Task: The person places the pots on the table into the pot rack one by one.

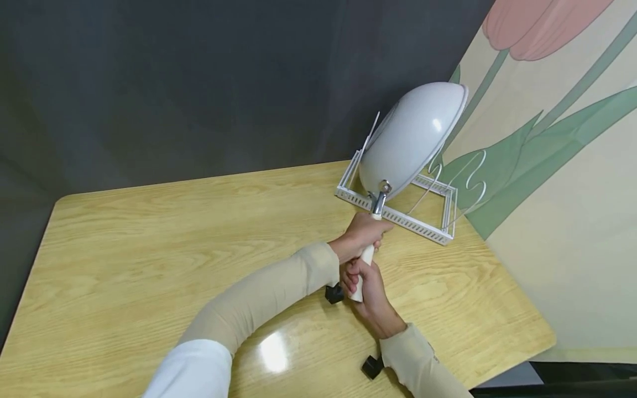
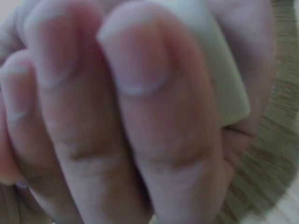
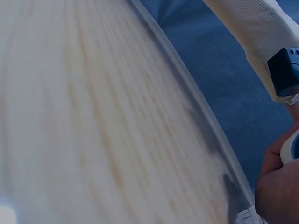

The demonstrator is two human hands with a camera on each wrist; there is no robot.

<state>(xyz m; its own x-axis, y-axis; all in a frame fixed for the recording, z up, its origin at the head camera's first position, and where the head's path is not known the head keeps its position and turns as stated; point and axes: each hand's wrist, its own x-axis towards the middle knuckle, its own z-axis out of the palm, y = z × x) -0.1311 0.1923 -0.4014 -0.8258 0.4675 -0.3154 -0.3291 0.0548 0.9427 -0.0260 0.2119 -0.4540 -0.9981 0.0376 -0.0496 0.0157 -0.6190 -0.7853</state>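
A white frying pan (image 1: 410,132), deep and rounded, is tilted on edge with its outer side towards me. Its lower edge sits within the outline of a white rack (image 1: 415,224) at the table's back right; whether it bears on the rack I cannot tell. My left hand (image 1: 365,229) grips the white handle (image 1: 367,255) just below its metal neck. Closer to me, my right hand (image 1: 367,284) holds the handle's end. In the left wrist view, curled fingers (image 2: 173,126) wrap the pale handle (image 2: 224,70). The right wrist view shows mostly tabletop.
The wood-grain table (image 1: 149,265) extends left and towards me. Curved wire dividers (image 1: 480,174) rise from the rack's right part. Behind is a dark wall (image 1: 199,83); a wall with painted tulips (image 1: 562,182) is at the right. Black cameras are strapped at both wrists.
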